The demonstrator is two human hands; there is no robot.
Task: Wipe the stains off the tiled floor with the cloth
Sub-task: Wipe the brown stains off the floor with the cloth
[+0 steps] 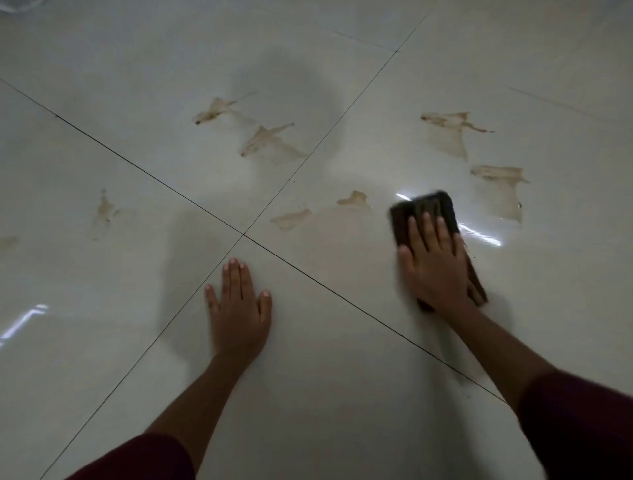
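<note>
My right hand (435,263) lies flat on a dark folded cloth (424,209) and presses it onto the glossy white tiled floor (325,377). The cloth is blurred. My left hand (238,305) rests palm down on the floor with fingers together, holding nothing. Several brown smeared stains mark the tiles: two stains (354,198) just left of the cloth, two stains (500,185) to its right and beyond, two stains (263,140) on the far tile, and a faint stain (104,209) at the left.
Dark grout lines cross at a joint (244,234) just beyond my left hand. A pale, partly cut-off object (20,4) shows at the top left corner. Bright light reflections (479,234) glint on the floor beside the cloth.
</note>
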